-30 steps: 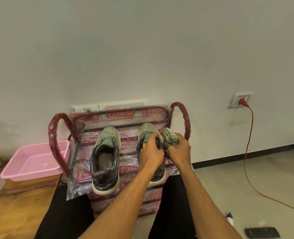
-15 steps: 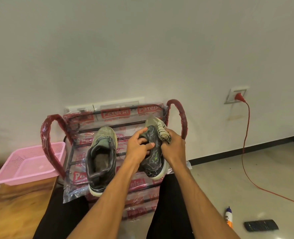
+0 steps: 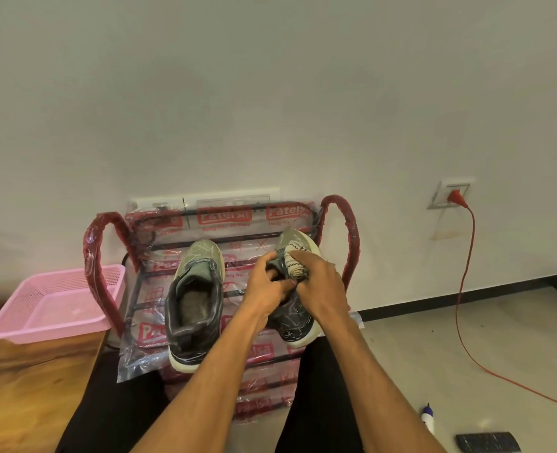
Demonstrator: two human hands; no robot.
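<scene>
Shoe rack [image 3: 339, 220], wrapped in printed clear plastic with red-taped side loops, stands on the floor between your knees, its back to the wall. Two grey-green shoes lie on its top shelf, toes toward the wall. The empty shoe [image 3: 195, 299] sits untouched near the left edge. The held shoe [image 3: 295, 322] is by the right edge, tilted between your hands. Your left hand [image 3: 265, 289] curls its fingers round that shoe's collar, likely to spread the mouth. Your right hand [image 3: 319, 286] grips a rolled patterned sock [image 3: 295, 265] at the opening, fingers closed over it, seemingly to stuff it inside.
</scene>
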